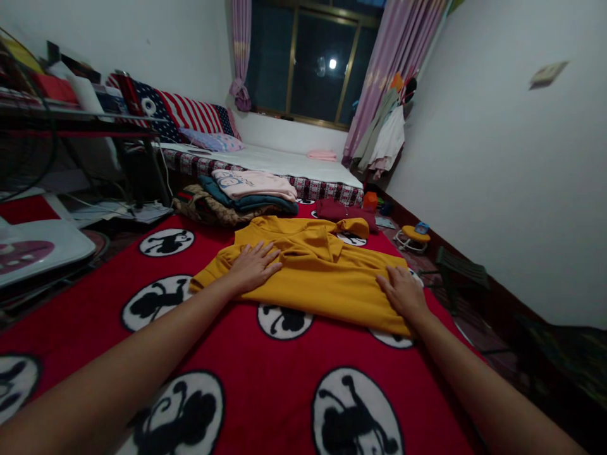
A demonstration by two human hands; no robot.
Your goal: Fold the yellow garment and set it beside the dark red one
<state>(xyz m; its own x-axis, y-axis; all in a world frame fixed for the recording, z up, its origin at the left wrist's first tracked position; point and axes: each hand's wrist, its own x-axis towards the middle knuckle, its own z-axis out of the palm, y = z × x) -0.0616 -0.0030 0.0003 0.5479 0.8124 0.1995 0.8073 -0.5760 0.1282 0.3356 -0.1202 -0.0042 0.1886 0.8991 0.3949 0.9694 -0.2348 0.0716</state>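
A mustard-yellow long-sleeved top (322,287) lies partly folded across the red patterned blanket (265,379), its near edge doubled over into a straight fold. One sleeve bends out at the far right side. My left hand (256,266) rests flat on the left part of the top, fingers spread. On the right end lies my right hand (404,292), palm down with its fingers stretched out. Both hands touch the cloth without gripping it.
Behind the top sits a stack of folded clothes (251,193), with a folded maroon garment (344,210) to its right. A bed (284,165) stands below the window. At left is a cluttered desk (80,117); at right, a small yellow stool (413,235).
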